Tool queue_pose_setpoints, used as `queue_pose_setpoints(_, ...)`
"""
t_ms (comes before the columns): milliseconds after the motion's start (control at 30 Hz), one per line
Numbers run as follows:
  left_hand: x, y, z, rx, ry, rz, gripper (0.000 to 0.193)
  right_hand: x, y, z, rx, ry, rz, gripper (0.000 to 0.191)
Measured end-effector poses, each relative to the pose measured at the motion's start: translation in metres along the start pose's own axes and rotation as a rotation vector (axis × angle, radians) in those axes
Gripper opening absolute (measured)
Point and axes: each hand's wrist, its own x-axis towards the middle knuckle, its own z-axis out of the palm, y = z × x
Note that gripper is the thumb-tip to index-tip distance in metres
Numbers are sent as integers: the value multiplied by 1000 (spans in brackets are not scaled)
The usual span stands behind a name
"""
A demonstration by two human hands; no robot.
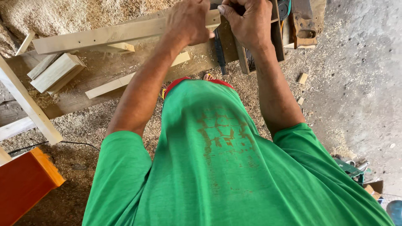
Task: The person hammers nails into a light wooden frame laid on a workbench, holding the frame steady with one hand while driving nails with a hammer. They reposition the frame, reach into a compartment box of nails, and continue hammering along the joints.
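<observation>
While the left hand clamps the batten's near end, its long axis runs off leftward across the bench; the right hand, clenched on something hidden, meets that same end beside a black tool.

We stand on a grey concrete floor strewn with pale sawdust, an orange wooden cabinet near left.
</observation>
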Motion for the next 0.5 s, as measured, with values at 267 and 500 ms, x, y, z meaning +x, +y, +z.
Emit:
queue_pose_setpoints(267, -5, 1, 6, -795, 178, -120, 13, 9, -2, 24, 158, 89, -116, 13)
queue_pose_setpoints(500, -7, -3, 15, -655, 440, -119, 2, -8, 88, 64, 206, 80, 322, 20)
